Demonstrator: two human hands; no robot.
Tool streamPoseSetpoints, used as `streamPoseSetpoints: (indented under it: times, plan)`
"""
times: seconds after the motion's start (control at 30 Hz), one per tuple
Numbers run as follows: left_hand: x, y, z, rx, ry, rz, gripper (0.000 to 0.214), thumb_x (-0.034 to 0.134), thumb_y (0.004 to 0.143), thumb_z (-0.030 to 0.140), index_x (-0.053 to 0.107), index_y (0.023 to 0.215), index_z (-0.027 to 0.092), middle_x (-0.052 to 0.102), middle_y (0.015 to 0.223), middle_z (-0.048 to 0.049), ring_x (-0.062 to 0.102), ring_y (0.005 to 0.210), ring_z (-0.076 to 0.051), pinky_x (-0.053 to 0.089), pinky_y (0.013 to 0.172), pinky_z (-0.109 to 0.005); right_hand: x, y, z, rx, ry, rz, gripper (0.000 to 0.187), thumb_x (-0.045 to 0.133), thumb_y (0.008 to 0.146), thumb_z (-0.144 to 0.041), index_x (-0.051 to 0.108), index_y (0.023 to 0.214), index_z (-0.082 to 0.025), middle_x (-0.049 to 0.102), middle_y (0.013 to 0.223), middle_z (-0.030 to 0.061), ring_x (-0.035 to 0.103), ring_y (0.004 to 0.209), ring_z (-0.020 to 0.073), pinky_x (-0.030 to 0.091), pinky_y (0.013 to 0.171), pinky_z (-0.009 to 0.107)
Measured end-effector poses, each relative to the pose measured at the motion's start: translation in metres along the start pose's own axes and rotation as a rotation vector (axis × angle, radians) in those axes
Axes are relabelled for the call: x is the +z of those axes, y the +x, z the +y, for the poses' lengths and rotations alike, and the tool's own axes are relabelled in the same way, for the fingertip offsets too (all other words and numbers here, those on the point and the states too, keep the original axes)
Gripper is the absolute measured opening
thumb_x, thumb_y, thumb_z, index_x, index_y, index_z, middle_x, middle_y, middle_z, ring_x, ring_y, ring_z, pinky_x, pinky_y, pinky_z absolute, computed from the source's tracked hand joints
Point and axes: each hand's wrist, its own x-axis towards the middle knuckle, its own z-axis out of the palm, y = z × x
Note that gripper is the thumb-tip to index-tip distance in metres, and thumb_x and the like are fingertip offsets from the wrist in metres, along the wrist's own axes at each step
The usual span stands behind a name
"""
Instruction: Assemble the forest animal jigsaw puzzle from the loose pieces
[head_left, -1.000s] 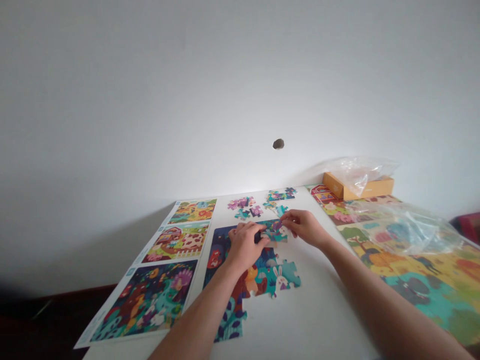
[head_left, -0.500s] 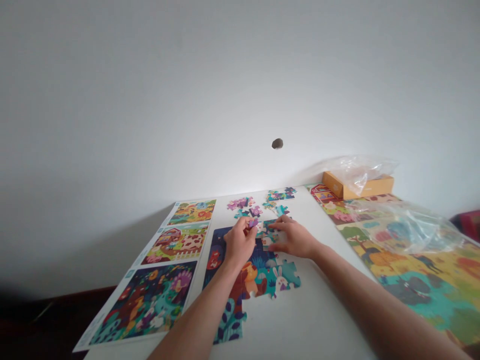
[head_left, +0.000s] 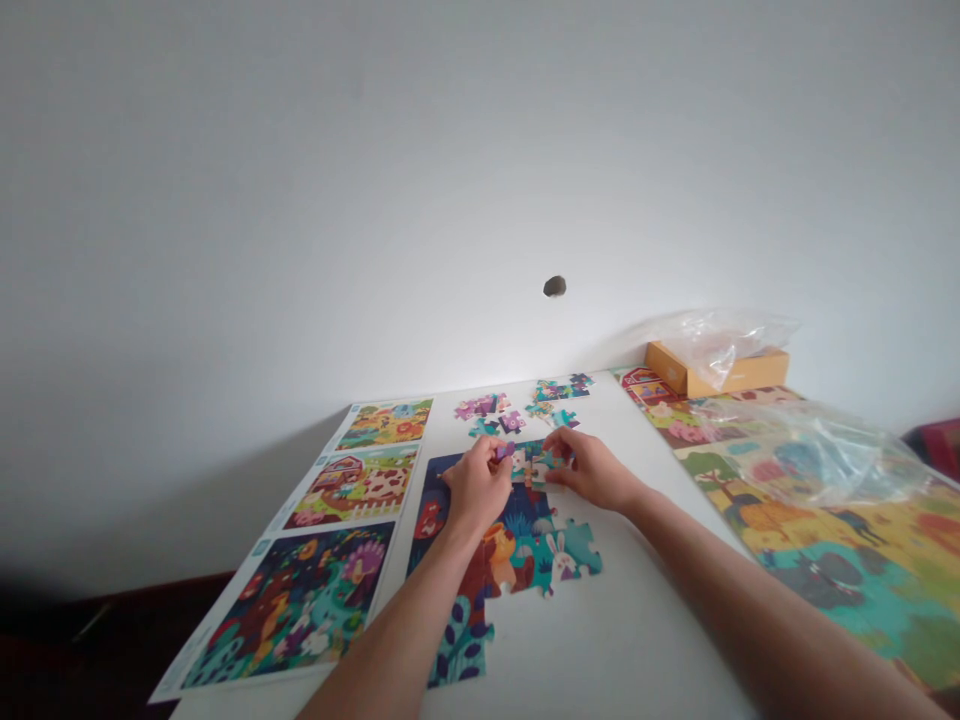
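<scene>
The left hand point(head_left: 478, 486) pinches a purple puzzle piece point(head_left: 505, 451), the right hand point(head_left: 591, 472) rests its fingers on the part-built puzzle point(head_left: 574, 552), grip unclear, and loose pieces point(head_left: 484, 407) remain beyond.

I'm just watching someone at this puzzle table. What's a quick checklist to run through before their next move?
Purple jigsaw piece held at the fingertips of the left hand: ok.
Right hand in contact with the teal-and-white puzzle section: ok.
Loose puzzle pieces lying apart from the hands: ok.
Night-forest picture sheet uncovered, beside the partly built puzzle: ok.
Purple piece's matching gap in the puzzle: cannot tell, the hands hide that area.
</scene>
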Motion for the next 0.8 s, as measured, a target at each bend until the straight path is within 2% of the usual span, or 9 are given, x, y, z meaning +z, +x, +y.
streamPoseSetpoints:
  times: [0.13,0.3,0.37,0.47,0.63,0.8]
  plan:
    - [0.0036,-0.0016,-0.0019,0.100,-0.107,-0.045,0.008,0.055,0.081,0.023,0.059,0.088,0.023,0.068,0.076,0.0030,0.065,0.072,-0.015,0.044,0.073,-0.025,-0.0003,0.0017,0.0028,-0.007,0.057,0.054,0.030,0.065,0.076,-0.020,0.066,0.107,-0.019,0.062,0.083,0.0014,0.055,0.073,0.0146,0.043,0.069,0.026]
    - [0.0040,-0.0028,0.0000,0.156,-0.221,-0.086,0.008,0.054,0.082,0.025,0.058,0.089,0.022,0.065,0.075,0.0023,0.063,0.069,-0.015,0.045,0.068,-0.024,-0.0032,0.0023,0.0030,0.014,0.086,0.011,0.025,0.060,0.079,-0.027,0.072,0.100,-0.018,0.069,0.085,0.0032,0.058,0.074,0.0167,0.043,0.070,0.027]
    - [0.0029,-0.0032,0.0015,0.179,-0.246,-0.114,0.008,0.054,0.083,0.025,0.058,0.089,0.022,0.065,0.076,0.0021,0.063,0.070,-0.015,0.046,0.069,-0.024,-0.0039,0.0027,0.0033,0.032,0.138,-0.010,0.027,0.060,0.079,-0.028,0.072,0.101,-0.018,0.070,0.084,0.0027,0.058,0.074,0.0172,0.044,0.069,0.027]
    - [0.0021,-0.0036,0.0035,0.210,-0.307,-0.159,0.012,0.054,0.082,0.021,0.057,0.093,0.022,0.068,0.085,0.0002,0.066,0.081,-0.016,0.049,0.077,-0.027,-0.0049,0.0035,0.0037,0.056,0.236,-0.020,0.028,0.060,0.078,-0.029,0.071,0.101,-0.017,0.071,0.087,0.0032,0.060,0.077,0.0180,0.044,0.069,0.027]
    - [0.0036,-0.0035,0.0066,0.164,-0.413,-0.193,0.029,0.054,0.076,0.010,0.058,0.103,0.020,0.070,0.109,-0.0053,0.066,0.101,-0.020,0.051,0.089,-0.030,-0.0053,0.0042,0.0036,0.076,0.329,0.009,0.029,0.062,0.076,-0.031,0.070,0.099,-0.015,0.070,0.086,0.0039,0.060,0.075,0.0176,0.045,0.067,0.027]
    - [0.0063,-0.0024,0.0052,0.107,-0.510,-0.223,0.032,0.056,0.073,0.008,0.056,0.103,0.020,0.072,0.100,-0.0049,0.069,0.091,-0.020,0.053,0.082,-0.030,-0.0039,0.0042,0.0042,0.105,0.397,0.017,0.030,0.061,0.076,-0.033,0.069,0.098,-0.015,0.069,0.080,0.0036,0.058,0.066,0.0154,0.043,0.060,0.026]
